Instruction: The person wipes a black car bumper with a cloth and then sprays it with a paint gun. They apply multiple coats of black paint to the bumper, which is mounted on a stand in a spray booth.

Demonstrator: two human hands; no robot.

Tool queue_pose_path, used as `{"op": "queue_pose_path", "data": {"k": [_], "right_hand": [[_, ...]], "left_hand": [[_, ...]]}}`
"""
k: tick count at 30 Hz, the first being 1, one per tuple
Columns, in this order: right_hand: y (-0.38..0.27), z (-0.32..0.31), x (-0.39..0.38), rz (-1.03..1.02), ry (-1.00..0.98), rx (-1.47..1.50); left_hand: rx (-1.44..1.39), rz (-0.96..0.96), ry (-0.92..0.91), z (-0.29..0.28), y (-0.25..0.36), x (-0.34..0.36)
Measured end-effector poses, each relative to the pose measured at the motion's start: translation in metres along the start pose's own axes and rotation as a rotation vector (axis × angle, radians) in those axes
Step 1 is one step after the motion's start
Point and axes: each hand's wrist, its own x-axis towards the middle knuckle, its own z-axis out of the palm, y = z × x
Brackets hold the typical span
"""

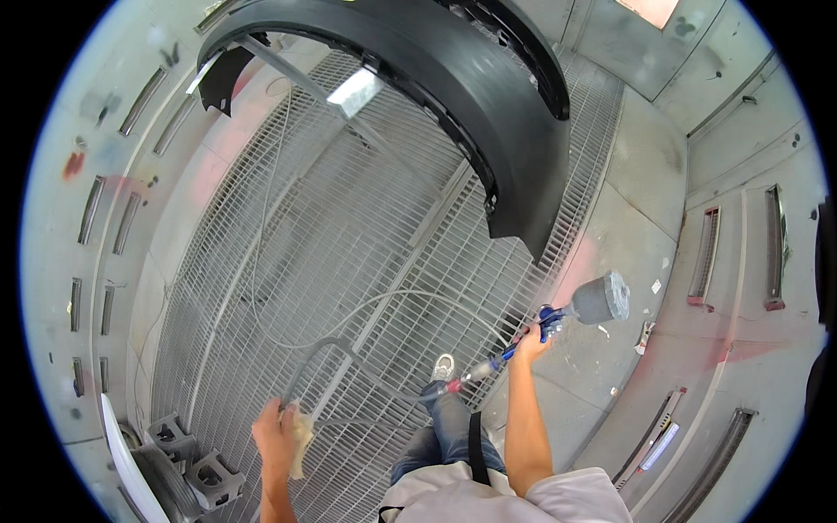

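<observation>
The person's right hand (530, 344) was at the right side, its grip closed on a blue spray gun (550, 324); a grey cup (600, 299) on the gun was tilted out to the right. A red fitting (454, 385) stood in the line between the gun and a grey hose (377, 381), which looped leftward. The left hand (276, 434), near and to the left, had its grip closed around the hose, with a yellowish cloth (302, 443) at its fingers. At the far side, a black curved panel (532, 144) was set on a metal stand (316, 90), well apart from both hands. Below lay a grated floor (349, 248). Grey blocks (212, 482) were noted at the near left, beside a white curved part (122, 462).
</observation>
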Motion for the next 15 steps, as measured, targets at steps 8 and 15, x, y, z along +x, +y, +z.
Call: {"op": "queue_pose_path", "data": {"k": [8,15], "right_hand": [[-0.162,0.042,-0.19,0.153,-0.732,0.195],[-0.181,0.073,-0.236,-0.034,-0.58,0.182]], "left_hand": [[-0.013,0.153,0.209,-0.079,-0.02,0.085],[-0.035,0.23,0.127,-0.115,-0.038,0.16]]}}
